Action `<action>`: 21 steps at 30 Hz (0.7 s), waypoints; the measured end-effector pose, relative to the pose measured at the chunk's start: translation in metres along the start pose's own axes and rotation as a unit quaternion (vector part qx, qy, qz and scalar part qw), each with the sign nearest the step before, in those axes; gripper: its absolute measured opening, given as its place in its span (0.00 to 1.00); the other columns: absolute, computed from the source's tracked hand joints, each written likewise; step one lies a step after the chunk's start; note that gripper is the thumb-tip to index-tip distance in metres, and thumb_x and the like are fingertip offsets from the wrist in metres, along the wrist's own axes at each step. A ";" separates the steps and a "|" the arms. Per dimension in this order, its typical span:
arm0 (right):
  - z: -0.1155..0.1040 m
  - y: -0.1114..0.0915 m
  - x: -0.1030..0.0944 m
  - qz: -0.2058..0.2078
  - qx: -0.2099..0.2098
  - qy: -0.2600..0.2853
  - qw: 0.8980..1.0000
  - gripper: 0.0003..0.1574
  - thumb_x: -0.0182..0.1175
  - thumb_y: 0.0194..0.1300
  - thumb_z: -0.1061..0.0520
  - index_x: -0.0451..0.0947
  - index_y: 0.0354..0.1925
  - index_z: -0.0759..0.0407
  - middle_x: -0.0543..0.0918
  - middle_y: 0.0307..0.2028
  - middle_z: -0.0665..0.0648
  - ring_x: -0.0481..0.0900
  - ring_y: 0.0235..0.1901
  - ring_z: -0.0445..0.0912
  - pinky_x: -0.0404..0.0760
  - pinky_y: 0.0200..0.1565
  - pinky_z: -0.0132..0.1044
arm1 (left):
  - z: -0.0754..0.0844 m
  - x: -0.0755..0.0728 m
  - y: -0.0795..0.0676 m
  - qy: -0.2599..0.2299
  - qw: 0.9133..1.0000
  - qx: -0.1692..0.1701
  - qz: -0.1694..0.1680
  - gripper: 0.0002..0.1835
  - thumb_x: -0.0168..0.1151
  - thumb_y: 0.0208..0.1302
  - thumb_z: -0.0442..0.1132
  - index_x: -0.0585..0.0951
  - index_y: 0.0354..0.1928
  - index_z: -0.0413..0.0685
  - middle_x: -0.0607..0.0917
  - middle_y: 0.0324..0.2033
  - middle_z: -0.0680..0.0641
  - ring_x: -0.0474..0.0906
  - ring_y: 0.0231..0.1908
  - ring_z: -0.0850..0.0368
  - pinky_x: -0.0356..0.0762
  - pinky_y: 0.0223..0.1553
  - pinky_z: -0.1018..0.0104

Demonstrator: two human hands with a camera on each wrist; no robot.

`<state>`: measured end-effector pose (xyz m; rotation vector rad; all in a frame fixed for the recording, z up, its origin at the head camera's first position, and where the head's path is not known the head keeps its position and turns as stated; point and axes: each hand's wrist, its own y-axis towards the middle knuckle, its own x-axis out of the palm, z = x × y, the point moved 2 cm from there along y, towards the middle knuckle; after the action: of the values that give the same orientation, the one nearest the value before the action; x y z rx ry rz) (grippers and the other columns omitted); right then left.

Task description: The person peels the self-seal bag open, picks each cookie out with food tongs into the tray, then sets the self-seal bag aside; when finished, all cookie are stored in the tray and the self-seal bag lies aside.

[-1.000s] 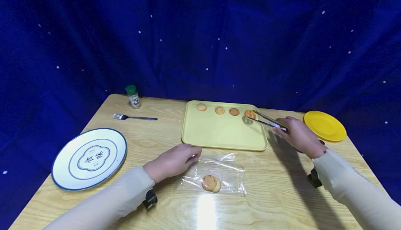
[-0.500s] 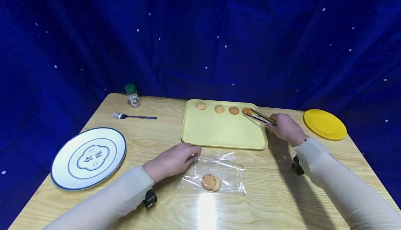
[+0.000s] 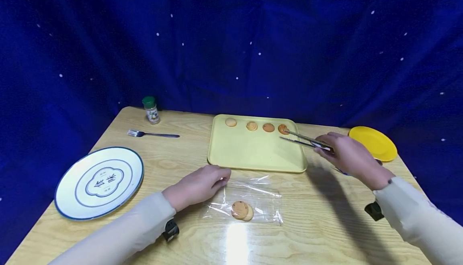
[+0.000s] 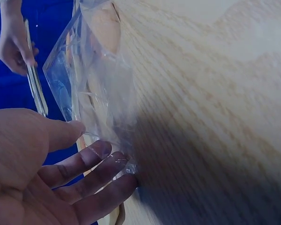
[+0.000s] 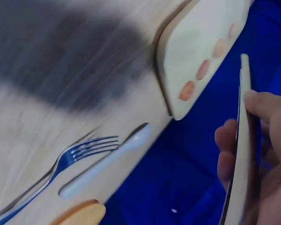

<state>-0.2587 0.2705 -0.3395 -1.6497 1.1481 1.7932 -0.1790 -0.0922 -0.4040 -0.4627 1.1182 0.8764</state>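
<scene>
My right hand (image 3: 345, 156) grips metal tongs (image 3: 311, 141) above the right side of the yellow tray (image 3: 255, 148). The tongs' tips are apart; the upper arm's tip overlaps the rightmost orange-brown cookie (image 3: 283, 129) in the head view, and whether it touches is unclear. Several cookies lie in a row along the tray's far side, among them a swirled cookie (image 3: 251, 126). In front of the tray a clear plastic bag (image 3: 264, 198) lies flat, with two overlapping cookies (image 3: 240, 210) in it. My left hand (image 4: 79, 173) holds the bag's edge between thumb and fingers.
At left lie a large white plate (image 3: 65, 192) with a blue rim and a fork (image 3: 155, 135); a green-capped shaker (image 3: 152, 110) stands behind. A yellow plate (image 3: 374, 142) is at far right. The right wrist view shows another fork (image 5: 65, 161) beside a pale handled utensil (image 5: 103, 164).
The tongs reached around the rightmost cookie and nudged it slightly left. Now they have drawn back right with tips apart, and the cookie lies on the tray. The left hand stayed put.
</scene>
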 end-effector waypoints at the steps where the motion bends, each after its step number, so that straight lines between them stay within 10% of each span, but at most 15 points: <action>1: -0.004 -0.006 -0.004 0.007 -0.021 0.002 1.000 0.08 0.64 0.64 0.55 0.82 0.42 0.52 0.79 0.28 0.46 0.69 0.25 0.36 0.69 0.28 0.33 | 0.000 0.000 0.000 0.001 1.000 0.000 0.000 0.09 0.54 0.71 0.37 0.71 0.30 0.53 0.70 0.22 0.58 0.68 0.27 0.63 0.68 0.31 0.71; 10: -0.022 -0.062 -0.021 0.002 -0.116 0.063 0.991 0.18 0.69 0.55 0.63 0.82 0.40 0.42 0.77 0.31 0.33 0.66 0.27 0.25 0.64 0.31 0.15 | -0.001 0.000 -0.001 -0.001 1.000 0.012 0.003 0.08 0.53 0.71 0.36 0.72 0.30 0.53 0.72 0.23 0.58 0.69 0.28 0.63 0.70 0.33 0.71; 21: -0.039 -0.087 0.013 -0.014 -0.162 0.111 0.980 0.20 0.70 0.55 0.63 0.81 0.42 0.41 0.75 0.30 0.33 0.66 0.27 0.23 0.64 0.30 0.13 | -0.001 -0.002 -0.002 -0.012 1.000 0.025 0.009 0.08 0.54 0.70 0.34 0.73 0.31 0.52 0.72 0.23 0.57 0.69 0.27 0.63 0.70 0.32 0.71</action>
<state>-0.1699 0.2842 -0.3734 -2.0866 0.9505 1.8942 -0.1781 -0.0953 -0.4029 -0.4009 1.1210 0.8660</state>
